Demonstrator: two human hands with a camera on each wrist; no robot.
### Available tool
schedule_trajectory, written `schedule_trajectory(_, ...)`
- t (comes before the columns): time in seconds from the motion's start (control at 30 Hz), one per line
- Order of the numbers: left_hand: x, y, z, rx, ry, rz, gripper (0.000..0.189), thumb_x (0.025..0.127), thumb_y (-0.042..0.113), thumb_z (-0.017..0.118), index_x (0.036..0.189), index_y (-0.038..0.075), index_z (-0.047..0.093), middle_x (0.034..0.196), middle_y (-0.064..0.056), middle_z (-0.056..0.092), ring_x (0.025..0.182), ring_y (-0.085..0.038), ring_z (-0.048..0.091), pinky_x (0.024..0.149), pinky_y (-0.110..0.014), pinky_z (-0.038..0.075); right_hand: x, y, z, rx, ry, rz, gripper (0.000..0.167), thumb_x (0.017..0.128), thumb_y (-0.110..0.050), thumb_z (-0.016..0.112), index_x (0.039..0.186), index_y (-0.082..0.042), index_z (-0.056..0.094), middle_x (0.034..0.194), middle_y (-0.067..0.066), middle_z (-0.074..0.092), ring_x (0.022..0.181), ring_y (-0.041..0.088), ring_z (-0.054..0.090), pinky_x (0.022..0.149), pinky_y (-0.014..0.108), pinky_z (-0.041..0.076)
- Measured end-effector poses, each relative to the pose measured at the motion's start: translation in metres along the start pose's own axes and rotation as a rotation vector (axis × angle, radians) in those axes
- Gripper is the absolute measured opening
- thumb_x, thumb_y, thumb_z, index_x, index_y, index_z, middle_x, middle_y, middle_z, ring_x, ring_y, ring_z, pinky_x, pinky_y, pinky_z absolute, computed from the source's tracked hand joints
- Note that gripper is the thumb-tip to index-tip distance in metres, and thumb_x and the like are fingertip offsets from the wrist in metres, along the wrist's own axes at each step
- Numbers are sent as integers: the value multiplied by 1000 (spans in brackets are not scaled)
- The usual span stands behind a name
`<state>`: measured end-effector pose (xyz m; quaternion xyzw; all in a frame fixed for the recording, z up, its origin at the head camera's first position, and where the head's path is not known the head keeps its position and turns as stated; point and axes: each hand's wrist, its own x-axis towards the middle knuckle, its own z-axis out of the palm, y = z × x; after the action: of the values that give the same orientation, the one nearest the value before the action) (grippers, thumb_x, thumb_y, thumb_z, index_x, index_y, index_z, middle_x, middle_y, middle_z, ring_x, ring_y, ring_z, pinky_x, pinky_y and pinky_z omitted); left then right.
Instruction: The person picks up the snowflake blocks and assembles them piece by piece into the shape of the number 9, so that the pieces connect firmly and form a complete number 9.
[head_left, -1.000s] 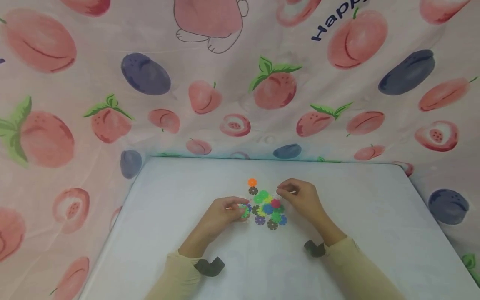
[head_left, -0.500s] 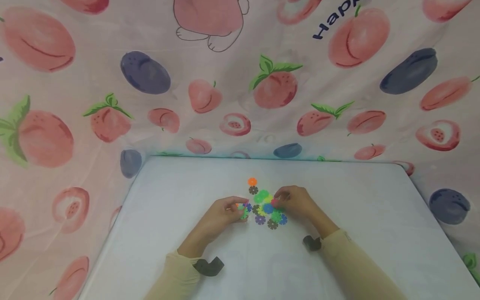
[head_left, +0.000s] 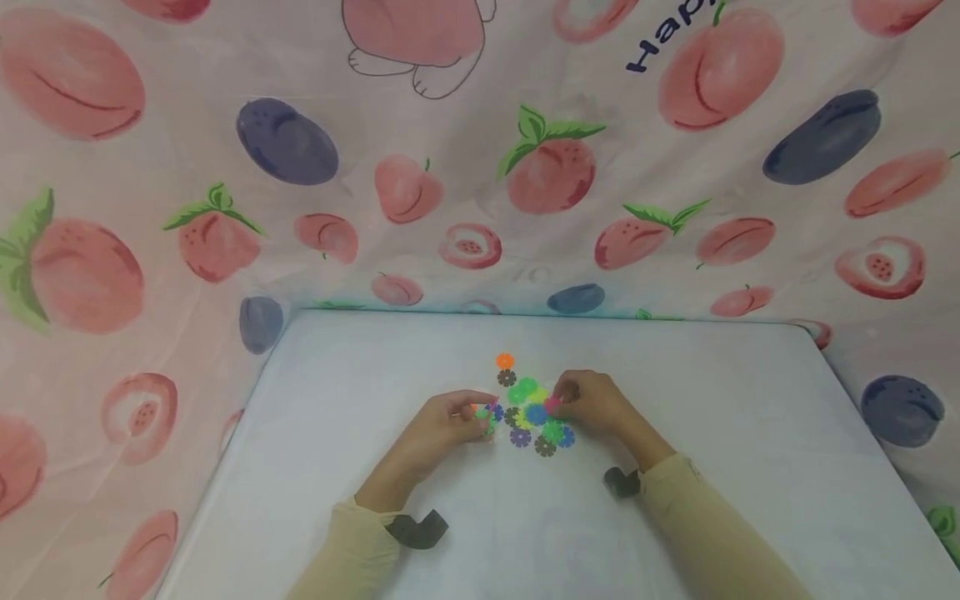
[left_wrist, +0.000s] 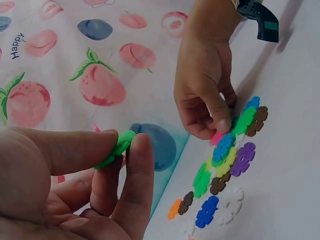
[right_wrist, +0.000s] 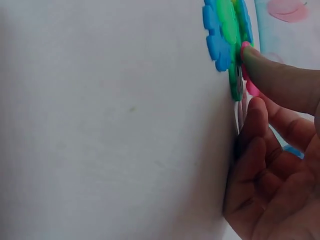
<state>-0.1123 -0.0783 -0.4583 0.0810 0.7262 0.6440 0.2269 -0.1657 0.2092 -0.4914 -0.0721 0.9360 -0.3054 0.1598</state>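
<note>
My left hand (head_left: 446, 421) pinches a green notched plastic disc (left_wrist: 121, 146) between thumb and fingers, above the table. A sliver of pink (left_wrist: 96, 128) shows behind the thumb; whether it joins the green disc I cannot tell. At the right side of the pile, my right hand (head_left: 596, 406) pinches a pink notched disc (right_wrist: 252, 90) between thumb and fingers. Close by that disc lie a blue disc (head_left: 536, 414) and a green disc (head_left: 552, 431). The fingers partly cover the pink disc in each view.
The loose pile also has a purple disc (head_left: 521, 437), a brown disc (head_left: 545, 447) and a clear disc (left_wrist: 229, 206). Behind it lies an orange disc (head_left: 505, 361). A fruit-print curtain (head_left: 465, 183) hangs along the back edge of the white table (head_left: 712, 375).
From above the pile's right side, my right hand has come down and left onto the pink disc and now pinches it. My left hand has stayed nearly in place.
</note>
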Motion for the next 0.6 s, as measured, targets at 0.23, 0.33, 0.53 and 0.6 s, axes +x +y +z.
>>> schedule_trajectory(0.23, 2, -3, 0, 33, 41, -6, 34, 90, 6, 71, 124, 5, 71, 80, -3, 57, 84, -27, 74, 80, -32, 60, -3, -7, 1, 91, 60, -30, 20, 87, -30, 81, 93, -17, 68, 96, 1, 70, 91, 20, 62, 83, 39, 53)
schedule_trajectory(0.33, 4, -6, 1, 97, 76, -8, 32, 89, 9, 73, 121, 12, 73, 83, -4, 59, 83, -25, 73, 75, -33, 56, -7, -11, 1, 124, 75, -15, 19, 87, -30, 81, 94, -17, 68, 93, 0, 70, 87, 19, 61, 79, 35, 53)
schedule_trajectory(0.53, 2, -6, 2, 308, 188, 30, 27, 89, 21, 78, 116, 22, 76, 95, -3, 69, 87, -19, 66, 70, -32, 54, -16, -23, -3, 302, 53, -11, 21, 87, -30, 82, 102, -21, 71, 96, -4, 74, 94, 16, 69, 86, 35, 57)
schedule_trajectory(0.6, 0, -5, 3, 357, 208, 55, 26, 89, 22, 77, 115, 23, 76, 99, -1, 71, 94, -17, 67, 75, -32, 56, -20, -28, -6, 369, 35, -40, 22, 87, -31, 82, 105, -22, 72, 98, -4, 76, 97, 15, 71, 89, 36, 57)
